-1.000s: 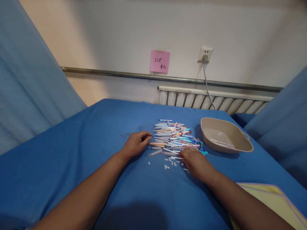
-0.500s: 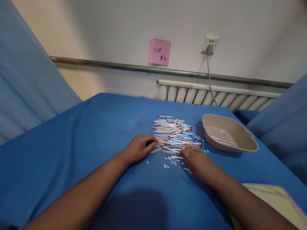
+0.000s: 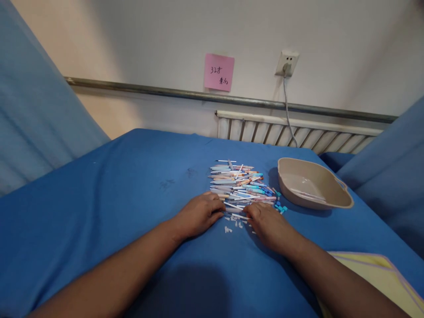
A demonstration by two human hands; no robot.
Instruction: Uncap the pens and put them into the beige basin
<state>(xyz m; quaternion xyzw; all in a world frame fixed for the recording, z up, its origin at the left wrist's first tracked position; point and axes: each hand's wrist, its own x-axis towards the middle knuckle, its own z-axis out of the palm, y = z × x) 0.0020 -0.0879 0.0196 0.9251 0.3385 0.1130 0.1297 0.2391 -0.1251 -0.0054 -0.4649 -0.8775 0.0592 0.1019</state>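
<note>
Across the blue cloth (image 3: 149, 168), a loose pile of pens (image 3: 225, 182) lies at the middle, most of them side by side and pointing left to right. Their bodies are grey, pale blue, peach and pink, with orange and turquoise parts toward the right. Thin white sticks (image 3: 233, 206) lie among and over them, some at a slant.

The left hand (image 3: 203, 214) is at the near left corner of the pile, its fingers bent and drawn close together; I cannot tell whether they pinch a pen. The right hand (image 3: 267, 223) is palm down at the near right edge, fingers curled beside the end of 1 white stick, and whether it grips anything is hidden. Between the 2 hands, on the near side of the pile, small white pieces (image 3: 228, 229) are scattered. Small blue pieces (image 3: 281, 207) lie just beyond the right hand, at the pile's right end.

Farther right stands a beige tub (image 3: 293, 167) with a few pale sticks (image 3: 308, 195) inside. A yellow cloth (image 3: 371, 263) lies partly under the right forearm. Behind, a pink note (image 3: 219, 73) marked 32 sticks to the wall above a metal rail (image 3: 165, 92) and a white radiator (image 3: 261, 130).
</note>
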